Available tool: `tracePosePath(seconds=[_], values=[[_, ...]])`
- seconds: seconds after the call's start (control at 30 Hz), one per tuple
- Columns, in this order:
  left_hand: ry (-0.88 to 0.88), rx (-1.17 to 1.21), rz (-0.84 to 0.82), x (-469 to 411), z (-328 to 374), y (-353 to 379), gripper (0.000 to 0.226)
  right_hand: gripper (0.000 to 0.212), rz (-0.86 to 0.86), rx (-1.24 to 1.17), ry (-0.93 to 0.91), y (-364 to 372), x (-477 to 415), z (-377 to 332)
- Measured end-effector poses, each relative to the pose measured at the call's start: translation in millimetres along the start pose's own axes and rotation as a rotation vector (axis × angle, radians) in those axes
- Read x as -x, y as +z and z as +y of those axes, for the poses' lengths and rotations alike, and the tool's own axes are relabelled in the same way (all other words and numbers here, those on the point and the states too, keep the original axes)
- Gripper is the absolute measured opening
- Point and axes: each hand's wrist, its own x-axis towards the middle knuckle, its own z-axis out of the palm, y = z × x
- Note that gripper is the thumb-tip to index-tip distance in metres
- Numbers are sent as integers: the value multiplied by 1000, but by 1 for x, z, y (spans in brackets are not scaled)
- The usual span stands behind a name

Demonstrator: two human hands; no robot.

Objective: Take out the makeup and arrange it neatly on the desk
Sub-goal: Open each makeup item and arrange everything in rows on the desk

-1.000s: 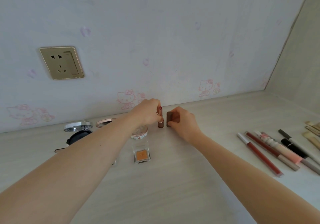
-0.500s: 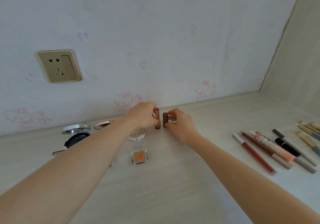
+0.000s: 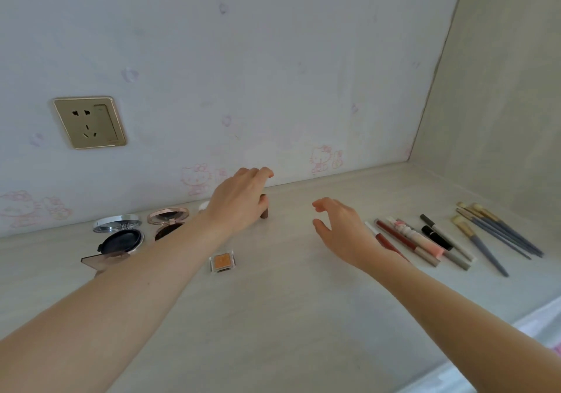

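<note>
On the bench [image 3: 273, 316] lie two open round compacts [image 3: 121, 236], one square orange pot [image 3: 222, 261], one upright brown tube [image 3: 264, 211], about six sticks [image 3: 420, 239] in a slanted row at right, and some five brushes [image 3: 482, 245] beyond them; these overlap, so both counts are unsure. One socket [image 3: 90, 122] sits on the wall [image 3: 273, 58]. The left hand [image 3: 238, 202] covers the tube's left side and a white round thing [image 3: 204, 205] behind the wrist; its forearm hides part of a brown lid [image 3: 101, 261]. Its fingers [image 3: 256, 177] curl at the tube, forefinger raised; whether they grip it I cannot tell. The right hand [image 3: 343, 230] hovers apart from the tube, fingers open and loosely curved, its wrist over the nearest stick.
</note>
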Motion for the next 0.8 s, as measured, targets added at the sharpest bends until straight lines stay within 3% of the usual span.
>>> tracePosePath(seconds=[0.23, 0.6, 0.8], values=[[61, 114, -28, 7, 58, 19, 34, 33, 62, 175, 56, -43, 55, 38], [187, 293, -168, -13, 158, 81, 28, 30, 110, 242, 234, -90, 97, 122], [143, 476, -210, -46, 203, 107, 28, 30, 123, 285, 347, -99, 98, 149]])
